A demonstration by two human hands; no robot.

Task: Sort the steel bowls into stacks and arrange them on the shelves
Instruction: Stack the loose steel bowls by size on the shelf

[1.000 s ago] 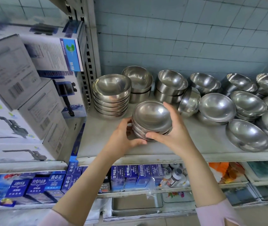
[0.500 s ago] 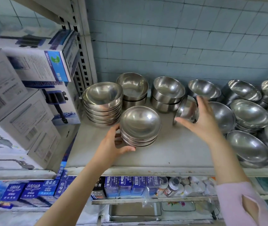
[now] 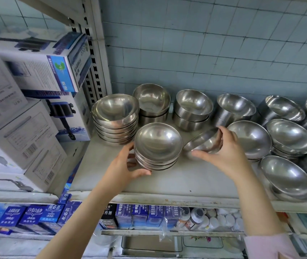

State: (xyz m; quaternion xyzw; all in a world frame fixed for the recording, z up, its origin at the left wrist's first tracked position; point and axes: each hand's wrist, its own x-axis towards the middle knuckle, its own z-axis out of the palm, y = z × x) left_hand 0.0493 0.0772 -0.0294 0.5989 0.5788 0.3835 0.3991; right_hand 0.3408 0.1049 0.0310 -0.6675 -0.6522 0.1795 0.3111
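A short stack of shallow steel bowls (image 3: 158, 144) sits near the front of the grey shelf (image 3: 177, 182). My left hand (image 3: 128, 167) cups its left side and base. My right hand (image 3: 225, 152) grips a single steel bowl (image 3: 203, 141), tilted on its side just right of that stack. Behind stand a taller stack of shallow bowls (image 3: 115, 116) and two stacks of deeper bowls (image 3: 151, 101) (image 3: 193, 107).
More loose and stacked steel bowls (image 3: 289, 135) crowd the shelf's right half. Cardboard product boxes (image 3: 23, 128) fill the shelf to the left, past a slotted upright post (image 3: 93, 53). Blue cartons and bottles (image 3: 143, 214) line the shelf below.
My right hand left the short stack, reached right to the tilted single bowl and now grips it, bringing it towards the stack. My left hand stayed on the stack.
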